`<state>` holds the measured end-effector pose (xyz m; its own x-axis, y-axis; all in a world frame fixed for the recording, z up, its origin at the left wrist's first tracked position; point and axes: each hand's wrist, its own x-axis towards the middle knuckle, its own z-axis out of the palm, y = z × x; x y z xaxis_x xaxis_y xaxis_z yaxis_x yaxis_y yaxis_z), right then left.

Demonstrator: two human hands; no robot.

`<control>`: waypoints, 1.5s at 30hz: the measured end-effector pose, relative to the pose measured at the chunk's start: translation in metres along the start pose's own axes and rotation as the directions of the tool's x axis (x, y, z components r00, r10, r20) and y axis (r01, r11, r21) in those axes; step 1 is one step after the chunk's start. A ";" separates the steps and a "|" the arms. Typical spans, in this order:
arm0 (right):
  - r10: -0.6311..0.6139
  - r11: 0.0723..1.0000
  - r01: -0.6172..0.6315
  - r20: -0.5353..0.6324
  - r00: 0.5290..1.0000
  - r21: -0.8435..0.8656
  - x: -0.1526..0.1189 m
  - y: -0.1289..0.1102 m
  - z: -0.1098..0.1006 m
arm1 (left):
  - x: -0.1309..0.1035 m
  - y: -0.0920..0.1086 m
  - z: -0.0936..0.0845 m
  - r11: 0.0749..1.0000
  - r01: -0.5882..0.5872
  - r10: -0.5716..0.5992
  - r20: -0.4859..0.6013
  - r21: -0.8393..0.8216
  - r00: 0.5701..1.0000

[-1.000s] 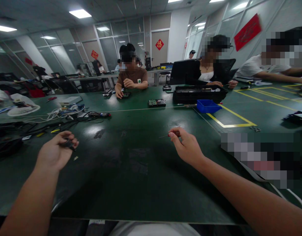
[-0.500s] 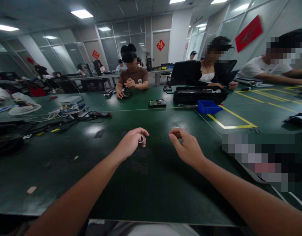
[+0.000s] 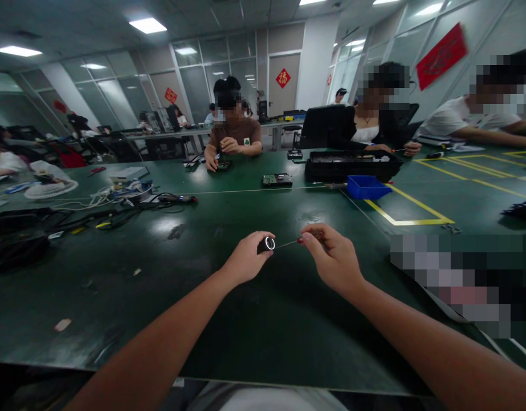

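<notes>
My left hand (image 3: 248, 257) is closed around a small black round part (image 3: 266, 244) whose pale ring faces right. In my right hand (image 3: 335, 257) is a thin screwdriver (image 3: 300, 240) with a reddish handle, gripped between thumb and fingers. Its slim shaft points left, and the tip is near the ring; whether it touches cannot be told. Both hands are above the green tabletop (image 3: 245, 342) in the middle of the view.
Beyond my hands lie a circuit-board device (image 3: 277, 180), a blue bin (image 3: 368, 187) and a long black case (image 3: 352, 166). Cables (image 3: 134, 197) are heaped at left. A person (image 3: 232, 137) works across the table; others sit at right.
The black part in my left hand has turned, so its ring now faces the camera and right. The screwdriver's reddish handle and shaft show more clearly. The whole view has shifted slightly.
</notes>
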<state>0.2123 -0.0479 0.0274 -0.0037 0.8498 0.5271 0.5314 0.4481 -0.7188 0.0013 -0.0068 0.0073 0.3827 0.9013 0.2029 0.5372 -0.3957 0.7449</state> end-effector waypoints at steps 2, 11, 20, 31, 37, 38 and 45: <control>-0.001 0.997 0.003 -0.021 1.000 0.079 -0.002 0.002 0.000 | 0.001 -0.005 -0.002 1.000 -0.024 0.023 -0.022 -0.016 0.999; -0.019 1.000 0.017 0.065 0.998 0.024 -0.002 0.004 0.004 | 0.001 -0.011 0.000 0.996 -0.047 0.043 -0.054 -0.074 0.998; 0.014 0.999 -0.016 0.055 0.998 0.031 0.001 0.004 0.004 | 0.000 -0.014 -0.002 0.993 -0.096 0.094 -0.033 -0.068 0.995; -0.061 0.996 0.068 0.128 0.990 -0.053 0.001 -0.001 -0.001 | 0.000 -0.015 -0.004 0.995 -0.104 0.104 -0.014 -0.003 0.994; 0.008 0.986 0.013 0.125 0.992 -0.164 0.001 -0.006 -0.001 | -0.001 -0.010 -0.004 0.995 -0.097 0.096 0.029 0.037 0.995; 0.008 0.985 0.013 0.123 0.992 -0.174 0.001 -0.006 -0.001 | -0.001 -0.010 -0.005 0.994 -0.104 0.103 0.029 0.036 0.994; -0.022 0.990 0.044 0.166 0.986 -0.131 0.000 -0.005 -0.001 | 0.001 -0.014 -0.003 0.994 -0.105 0.105 -0.001 0.032 0.994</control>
<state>0.2103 -0.0499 0.0314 -0.1557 0.8741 0.4600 0.6371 0.4448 -0.6295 -0.0082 -0.0004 -0.0007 0.4360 0.8550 0.2810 0.5179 -0.4937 0.6986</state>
